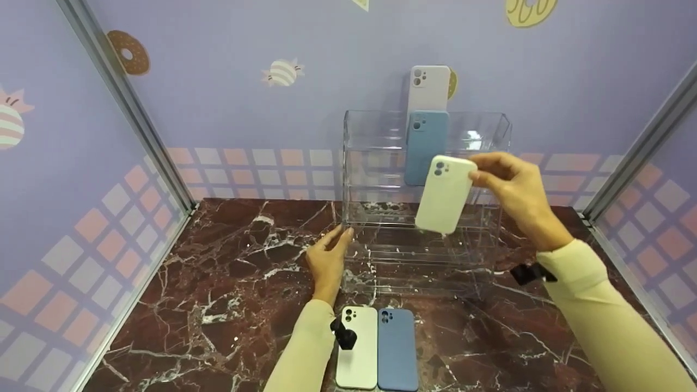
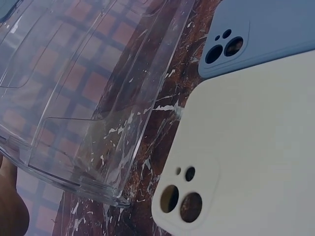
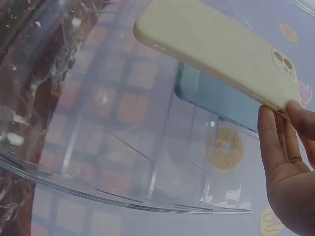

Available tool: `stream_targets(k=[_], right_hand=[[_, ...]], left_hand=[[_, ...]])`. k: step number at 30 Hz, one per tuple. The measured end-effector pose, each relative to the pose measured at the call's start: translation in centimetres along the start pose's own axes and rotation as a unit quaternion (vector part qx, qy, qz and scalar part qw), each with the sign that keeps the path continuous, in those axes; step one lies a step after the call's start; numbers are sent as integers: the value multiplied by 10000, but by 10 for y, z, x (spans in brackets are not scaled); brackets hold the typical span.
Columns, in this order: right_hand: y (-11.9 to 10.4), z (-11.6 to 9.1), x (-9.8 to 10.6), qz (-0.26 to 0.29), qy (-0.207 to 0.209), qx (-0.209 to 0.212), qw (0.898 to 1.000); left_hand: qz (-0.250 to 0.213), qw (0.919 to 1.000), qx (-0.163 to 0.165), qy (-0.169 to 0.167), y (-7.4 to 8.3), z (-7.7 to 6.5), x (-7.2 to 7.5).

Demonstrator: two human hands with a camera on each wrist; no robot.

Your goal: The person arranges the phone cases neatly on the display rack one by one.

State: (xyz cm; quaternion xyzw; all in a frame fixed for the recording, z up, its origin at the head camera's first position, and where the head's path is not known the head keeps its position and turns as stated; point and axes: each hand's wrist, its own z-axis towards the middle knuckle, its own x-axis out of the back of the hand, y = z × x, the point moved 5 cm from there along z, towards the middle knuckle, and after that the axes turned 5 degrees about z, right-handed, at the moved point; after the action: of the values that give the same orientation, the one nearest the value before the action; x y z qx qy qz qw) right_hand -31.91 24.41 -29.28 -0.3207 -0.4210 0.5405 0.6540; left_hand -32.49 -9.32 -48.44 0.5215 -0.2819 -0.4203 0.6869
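My right hand (image 1: 514, 188) pinches a cream phone case (image 1: 445, 196) at its upper right corner, thumb in front. The case tilts before a clear tiered rack (image 1: 375, 224), its camera cutouts at the top. In the right wrist view the fingers (image 3: 275, 142) grip the case's camera end. My left hand (image 1: 328, 264) holds the rack's left side low down, thumb and fingers at its edge. Behind the held case, a blue phone case (image 1: 426, 144) stands in the rack. A pale pinkish-white phone case (image 1: 430, 90) stands upright on the tier behind that.
Near the front, a white phone case (image 1: 365, 362) and a darker blue phone case (image 1: 397, 348) lie side by side on the dark red marbled table (image 1: 261, 305). The left forearm (image 1: 305, 343) passes beside the white one. A patterned purple wall (image 1: 228, 98) rises close behind the rack.
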Motion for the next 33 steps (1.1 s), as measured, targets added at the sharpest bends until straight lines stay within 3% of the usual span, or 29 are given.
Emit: stream_targets(k=[10,23,33], right_hand=[[-6,25,-6,-59,64,285,9996],[8,48,-23,120,-26,274,9995],[20,54,-30,39,56,145,9999]], left_hand=[[-58,9998,209,55,-3,-2,0],[-233,9994,244,88,-2,-5,-1],[-447,9983,370,54,-5,-4,-2]])
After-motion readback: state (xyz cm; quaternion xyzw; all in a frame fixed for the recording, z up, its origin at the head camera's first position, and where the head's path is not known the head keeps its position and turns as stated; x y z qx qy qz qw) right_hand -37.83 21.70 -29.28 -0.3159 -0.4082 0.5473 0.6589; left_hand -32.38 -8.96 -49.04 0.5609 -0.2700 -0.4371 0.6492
